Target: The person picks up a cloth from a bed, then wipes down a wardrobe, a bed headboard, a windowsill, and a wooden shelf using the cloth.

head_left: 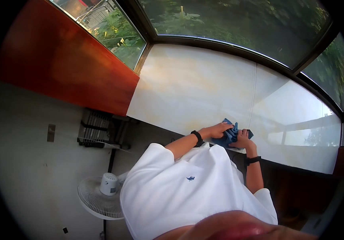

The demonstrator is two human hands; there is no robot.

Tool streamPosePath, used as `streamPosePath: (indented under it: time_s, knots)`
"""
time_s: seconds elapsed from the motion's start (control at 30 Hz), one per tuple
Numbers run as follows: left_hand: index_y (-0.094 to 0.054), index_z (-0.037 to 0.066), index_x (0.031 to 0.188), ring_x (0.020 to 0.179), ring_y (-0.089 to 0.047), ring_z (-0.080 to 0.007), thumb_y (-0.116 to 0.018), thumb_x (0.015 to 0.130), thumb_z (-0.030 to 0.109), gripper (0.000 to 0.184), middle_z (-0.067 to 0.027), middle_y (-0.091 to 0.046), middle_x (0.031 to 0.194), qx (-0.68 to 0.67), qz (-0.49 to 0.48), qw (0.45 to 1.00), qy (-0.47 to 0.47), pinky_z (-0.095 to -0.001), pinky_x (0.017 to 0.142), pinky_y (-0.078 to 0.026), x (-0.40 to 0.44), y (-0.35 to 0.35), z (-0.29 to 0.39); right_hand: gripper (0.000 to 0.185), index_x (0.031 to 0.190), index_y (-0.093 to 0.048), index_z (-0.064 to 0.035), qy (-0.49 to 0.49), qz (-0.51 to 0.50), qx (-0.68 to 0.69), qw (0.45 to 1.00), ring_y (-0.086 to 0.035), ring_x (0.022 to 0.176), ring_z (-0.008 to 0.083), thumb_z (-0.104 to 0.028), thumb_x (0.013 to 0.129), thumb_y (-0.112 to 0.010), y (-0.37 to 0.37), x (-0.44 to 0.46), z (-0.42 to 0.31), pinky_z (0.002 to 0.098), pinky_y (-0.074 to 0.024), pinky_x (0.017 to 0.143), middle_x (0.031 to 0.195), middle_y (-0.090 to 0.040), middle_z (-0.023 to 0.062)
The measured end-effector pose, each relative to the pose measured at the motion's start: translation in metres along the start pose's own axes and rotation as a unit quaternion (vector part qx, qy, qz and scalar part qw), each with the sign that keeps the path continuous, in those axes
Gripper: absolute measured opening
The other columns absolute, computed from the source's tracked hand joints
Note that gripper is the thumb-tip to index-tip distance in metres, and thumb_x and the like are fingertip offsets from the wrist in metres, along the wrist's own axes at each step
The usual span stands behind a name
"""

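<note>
A crumpled blue cloth (231, 136) lies on the pale, glossy countertop (196, 88) close to its front edge. My left hand (219, 130) is closed on the cloth's left side, its fingers reaching over the folds. On the other side, my right hand (242, 139) grips the cloth with bent fingers. The two hands are close together, with bunched fabric between them. Each wrist has a black band. The underside of the cloth is hidden.
Framed windows (236, 24) run along the counter's back edge, with plants outside. A reddish wooden panel (68, 60) borders the counter at left. Below it are a dark rack (96, 128) and a white fan (102, 196). A seam crosses the countertop beyond my hands.
</note>
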State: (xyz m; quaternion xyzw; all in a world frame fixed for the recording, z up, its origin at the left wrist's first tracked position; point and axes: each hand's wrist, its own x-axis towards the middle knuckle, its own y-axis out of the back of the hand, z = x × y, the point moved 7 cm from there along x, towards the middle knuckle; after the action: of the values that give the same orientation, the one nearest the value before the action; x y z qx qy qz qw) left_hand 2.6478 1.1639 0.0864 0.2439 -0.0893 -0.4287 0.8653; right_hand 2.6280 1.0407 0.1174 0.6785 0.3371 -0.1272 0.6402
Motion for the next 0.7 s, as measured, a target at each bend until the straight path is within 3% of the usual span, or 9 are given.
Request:
streamPosePath:
  time_s: [0.07,0.1,0.13,0.17,0.27,0.3,0.47,0.63,0.7]
  knots:
    - [-0.039,0.004,0.138,0.134,-0.033,-0.0337,-0.057,0.072,-0.003,0.069,-0.0156,-0.041,0.143,0.017,0.036,0.999,-0.022,-0.0427,0.113,-0.024,-0.028,0.023,0.002,0.086,0.120,-0.047,0.0119,0.006,0.018,0.003,1.000,-0.047,0.114,0.0507,-0.044,0.063,-0.078,0.003,0.024,-0.028,0.0581,-0.0396,0.097,0.131,-0.043,0.0270]
    - [-0.040,0.005,0.138,0.137,-0.031,-0.0316,-0.068,0.078,0.014,0.066,-0.0143,-0.040,0.144,0.024,0.030,0.999,-0.023,-0.0444,0.114,-0.021,-0.036,0.028,-0.008,0.082,0.118,-0.050,0.0098,-0.039,0.019,-0.030,0.999,-0.052,0.109,0.0468,-0.043,0.062,-0.078,0.014,0.029,-0.043,0.0576,-0.0440,0.091,0.127,-0.047,0.0257]
    - [-0.040,0.005,0.138,0.137,-0.031,-0.0316,-0.068,0.078,0.014,0.066,-0.0143,-0.040,0.144,0.025,0.032,0.999,-0.023,-0.0444,0.114,-0.021,-0.045,0.038,-0.006,0.078,0.116,-0.053,0.0077,-0.083,0.022,-0.063,0.994,-0.056,0.105,0.0428,-0.041,0.061,-0.078,0.026,0.035,-0.054,0.0572,-0.0484,0.085,0.124,-0.052,0.0243]
    - [-0.037,0.006,0.140,0.138,-0.030,-0.0308,-0.070,0.078,0.027,0.073,-0.0144,-0.038,0.145,0.047,0.028,0.998,0.011,-0.0475,0.114,-0.018,-0.057,0.050,-0.003,0.068,0.114,-0.056,0.0042,-0.023,0.024,-0.103,0.994,-0.061,0.099,0.0363,-0.036,0.062,-0.077,0.021,0.056,-0.062,0.0518,-0.0532,0.076,0.110,-0.060,0.0210]
    - [-0.029,0.007,0.144,0.139,-0.027,-0.0297,-0.071,0.074,0.051,0.093,-0.0145,-0.034,0.148,0.113,0.054,0.990,0.067,-0.0531,0.114,-0.012,-0.092,0.082,-0.003,0.069,0.122,-0.053,0.0008,0.061,-0.060,-0.039,0.996,-0.061,0.100,0.0394,-0.034,0.067,-0.076,0.015,0.104,-0.093,0.0561,-0.0524,0.078,0.119,-0.055,0.0183]
    - [-0.024,0.006,0.146,0.140,-0.026,-0.0294,-0.071,0.070,0.061,0.105,-0.0145,-0.031,0.150,0.153,0.089,0.980,0.089,-0.0555,0.113,-0.010,-0.103,0.094,-0.005,0.067,0.121,-0.053,-0.0020,0.130,-0.006,-0.050,0.990,-0.061,0.095,0.0387,-0.033,0.067,-0.076,0.022,0.111,-0.113,0.0486,-0.0540,0.074,0.112,-0.056,0.0196]
    - [-0.018,0.002,0.147,0.143,-0.017,-0.0292,-0.075,0.060,0.063,0.121,-0.0164,-0.018,0.154,0.224,0.210,0.918,0.249,-0.0562,0.113,-0.008,-0.173,0.156,-0.071,0.062,0.123,-0.041,-0.0096,0.261,0.229,0.046,0.937,-0.059,0.081,0.0429,-0.031,0.074,-0.073,0.021,0.143,-0.212,0.0478,-0.0538,0.069,0.108,-0.049,0.0230]
    - [-0.015,0.003,0.148,0.143,-0.016,-0.0337,-0.080,0.057,0.054,0.122,-0.0173,-0.016,0.155,0.229,0.138,0.889,0.372,-0.0578,0.112,-0.008,-0.222,0.202,-0.093,0.064,0.130,-0.038,-0.0117,0.250,0.179,0.045,0.950,-0.061,0.079,0.0432,-0.027,0.078,-0.070,0.050,0.135,-0.293,0.0450,-0.0544,0.067,0.107,-0.047,0.0275]
    - [-0.017,0.003,0.147,0.142,-0.018,-0.0340,-0.078,0.061,0.047,0.114,-0.0179,-0.017,0.154,0.245,0.149,0.882,0.374,-0.0567,0.112,-0.011,-0.226,0.214,-0.108,0.056,0.130,-0.041,-0.0159,0.245,0.182,0.029,0.952,-0.062,0.081,0.0428,-0.024,0.080,-0.066,0.057,0.142,-0.309,0.0476,-0.0548,0.065,0.109,-0.047,0.0227]
